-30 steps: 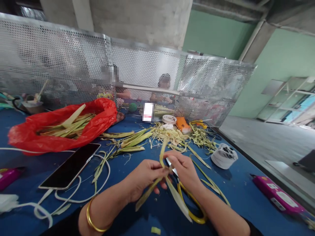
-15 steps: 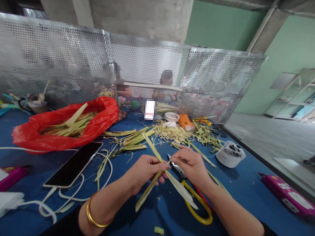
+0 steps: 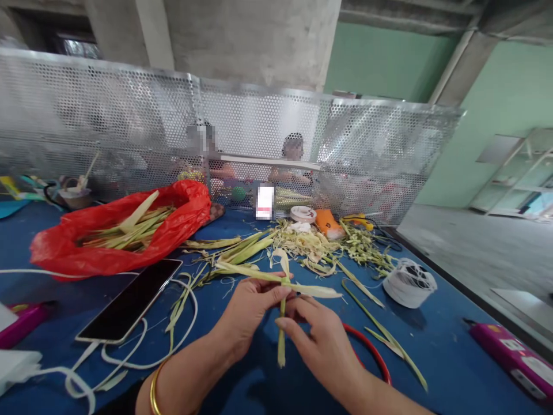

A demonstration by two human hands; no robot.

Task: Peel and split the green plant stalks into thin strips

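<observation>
Swung round since half a second ago, the leaf strips (image 3: 317, 291) that made a slanting X now form a squarer cross, and the yellow scissors handle has gone from view. They sit between the two hands, apparently lifted over the surface (image 3: 436, 340), one running from twelve to six o'clock, the other from ten to three. Pinching the crossing, the left hand (image 3: 254, 308) bears the hold; should its thumb ease, the strips would probably slide apart. At five o'clock, the right hand (image 3: 317, 329) has thumb and fingers closed about the lower tail, where a hard pull could split the leaf (it looks dry and thin) along its grain. Beside that wrist, at four o'clock, shows a red loop (image 3: 377, 350), perhaps a scissors grip; any blades are hidden, so a careless turn might nick something. At twelve, loose scraps (image 3: 302, 245) could snag the upper end. Farther out, a white spool (image 3: 408, 288) stands at three, and a cable (image 3: 197, 308) at nine might be dragged by the left forearm, tugging the phone (image 3: 129, 302).
</observation>
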